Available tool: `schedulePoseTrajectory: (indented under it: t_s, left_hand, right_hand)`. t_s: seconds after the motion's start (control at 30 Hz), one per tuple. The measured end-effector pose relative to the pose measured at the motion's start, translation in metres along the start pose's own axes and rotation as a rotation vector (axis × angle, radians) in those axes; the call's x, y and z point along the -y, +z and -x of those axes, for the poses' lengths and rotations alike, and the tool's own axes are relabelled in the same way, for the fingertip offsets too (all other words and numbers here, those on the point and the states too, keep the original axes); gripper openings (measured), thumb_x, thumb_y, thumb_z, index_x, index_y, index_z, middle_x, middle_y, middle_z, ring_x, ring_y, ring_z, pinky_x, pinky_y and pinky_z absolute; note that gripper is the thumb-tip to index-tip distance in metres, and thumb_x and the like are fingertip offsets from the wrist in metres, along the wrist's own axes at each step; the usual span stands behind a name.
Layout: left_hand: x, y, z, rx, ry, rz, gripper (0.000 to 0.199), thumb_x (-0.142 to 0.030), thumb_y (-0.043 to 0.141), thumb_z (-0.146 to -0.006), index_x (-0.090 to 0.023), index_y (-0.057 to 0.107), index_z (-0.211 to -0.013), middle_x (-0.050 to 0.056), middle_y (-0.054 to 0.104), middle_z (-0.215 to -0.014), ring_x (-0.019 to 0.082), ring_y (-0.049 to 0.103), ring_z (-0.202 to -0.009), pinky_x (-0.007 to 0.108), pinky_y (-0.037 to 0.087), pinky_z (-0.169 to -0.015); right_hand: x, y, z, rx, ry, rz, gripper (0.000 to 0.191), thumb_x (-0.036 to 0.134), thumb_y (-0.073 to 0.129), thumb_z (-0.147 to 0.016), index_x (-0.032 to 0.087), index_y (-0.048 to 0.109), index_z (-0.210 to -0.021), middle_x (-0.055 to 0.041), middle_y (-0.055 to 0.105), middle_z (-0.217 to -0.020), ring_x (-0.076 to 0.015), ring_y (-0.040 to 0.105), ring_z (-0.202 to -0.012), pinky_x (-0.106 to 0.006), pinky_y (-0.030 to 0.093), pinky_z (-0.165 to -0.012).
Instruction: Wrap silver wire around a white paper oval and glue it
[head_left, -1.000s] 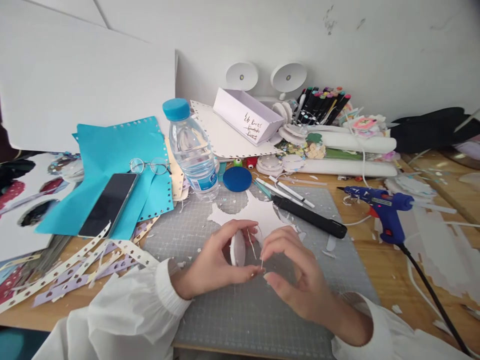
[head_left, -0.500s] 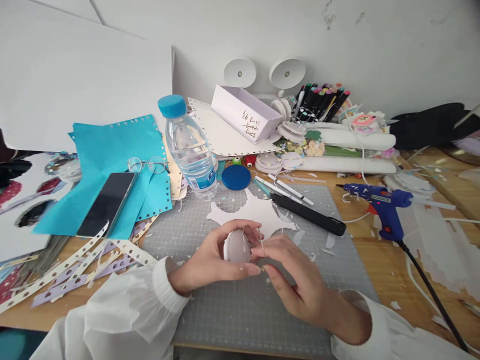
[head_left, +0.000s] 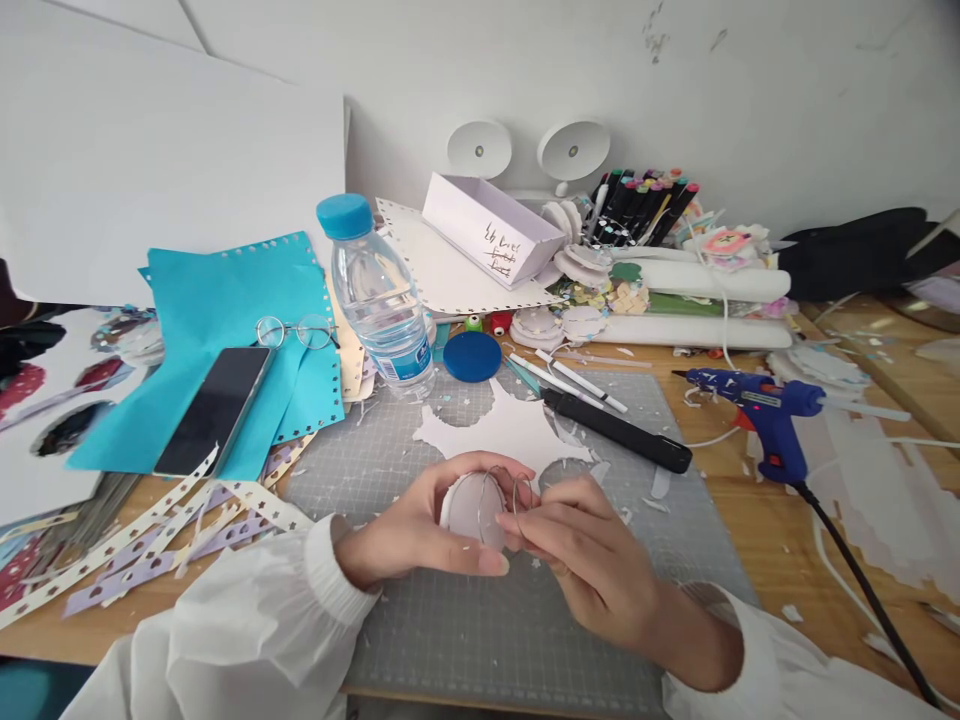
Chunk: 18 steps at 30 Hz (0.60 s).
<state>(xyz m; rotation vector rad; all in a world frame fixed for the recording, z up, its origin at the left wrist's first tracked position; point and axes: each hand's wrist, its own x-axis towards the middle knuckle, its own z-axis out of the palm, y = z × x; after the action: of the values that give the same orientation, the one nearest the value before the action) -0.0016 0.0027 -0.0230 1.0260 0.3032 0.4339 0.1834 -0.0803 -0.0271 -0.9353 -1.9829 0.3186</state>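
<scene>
My left hand (head_left: 420, 525) is curled around a pale round disc (head_left: 466, 512), with the thumb along its lower edge and the fingers over the top. In front of the disc, my right hand (head_left: 592, 560) pinches small wire-rimmed glasses (head_left: 520, 492). Their thin round loops show at the fingertips, one overlapping the disc's face. Both hands are above the grey cutting mat (head_left: 450, 640). Just beyond them lies a cut white paper scrap (head_left: 499, 425) with curved notches.
A water bottle (head_left: 382, 300), blue lid (head_left: 472, 357), white pens (head_left: 577, 378) and black-handled tool (head_left: 622, 430) are beyond my hands. On the right rests a blue glue gun (head_left: 776, 405). At left, a phone (head_left: 217, 408) and similar glasses (head_left: 311, 331) lie on blue sheets (head_left: 217, 290).
My right fingers have shifted and turned the wire glasses, so their round loops now face the camera more. The disc has moved slightly left with my left hand.
</scene>
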Motion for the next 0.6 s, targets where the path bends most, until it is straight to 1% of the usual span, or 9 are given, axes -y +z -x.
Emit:
schedulePoseTrajectory:
  t_s: [0.1, 0.2, 0.3, 0.4, 0.6]
  left_hand:
    - [-0.0004, 0.0002, 0.0001, 0.019, -0.009, 0.009, 0.058, -0.019, 0.081, -0.061, -0.02, 0.063, -0.116, 0.006, 0.061, -0.105, 0.018, 0.056, -0.095, 0.028, 0.046, -0.082]
    - [-0.0006, 0.0009, 0.001, 0.02, -0.01, -0.002, 0.058, -0.018, 0.082, -0.06, -0.019, 0.063, -0.115, 0.006, 0.061, -0.104, 0.018, 0.056, -0.093, 0.029, 0.046, -0.082]
    - [-0.0012, 0.0017, 0.0017, 0.012, -0.026, -0.007, 0.058, -0.018, 0.082, -0.059, -0.02, 0.063, -0.114, 0.006, 0.061, -0.103, 0.018, 0.055, -0.092, 0.029, 0.046, -0.082]
    - [-0.0021, 0.0023, 0.0012, -0.005, -0.046, -0.022, 0.058, -0.016, 0.083, -0.057, -0.019, 0.064, -0.112, 0.005, 0.061, -0.101, 0.018, 0.055, -0.093, 0.03, 0.045, -0.082]
    - [-0.0036, 0.004, 0.0, 0.014, -0.049, -0.056, 0.059, -0.013, 0.083, -0.055, -0.019, 0.063, -0.111, 0.004, 0.061, -0.099, 0.018, 0.055, -0.092, 0.031, 0.044, -0.083]
  right_hand:
    - [0.0004, -0.0016, -0.0019, 0.009, -0.027, -0.002, 0.036, 0.009, 0.042, -0.094, 0.02, 0.055, -0.126, -0.0042, 0.073, -0.087, -0.0189, 0.056, -0.078, -0.034, 0.049, -0.068]
    - [0.0001, -0.0026, -0.0024, 0.011, -0.055, 0.024, 0.037, 0.007, 0.042, -0.093, 0.019, 0.055, -0.126, -0.0049, 0.073, -0.089, -0.0193, 0.058, -0.078, -0.035, 0.048, -0.068]
    - [-0.0004, -0.0028, -0.0024, 0.007, -0.071, 0.055, 0.035, 0.008, 0.042, -0.094, 0.019, 0.057, -0.124, -0.0052, 0.072, -0.088, -0.0193, 0.059, -0.076, -0.035, 0.047, -0.067]
    - [-0.0005, -0.0023, -0.0025, 0.028, -0.08, 0.066, 0.033, 0.01, 0.04, -0.096, 0.02, 0.058, -0.121, -0.0046, 0.071, -0.085, -0.0184, 0.059, -0.073, -0.035, 0.046, -0.066]
    - [-0.0011, 0.0008, -0.0003, 0.009, -0.107, 0.101, 0.027, 0.011, 0.037, -0.098, 0.014, 0.062, -0.11, -0.0036, 0.07, -0.082, -0.0159, 0.056, -0.072, -0.033, 0.044, -0.067]
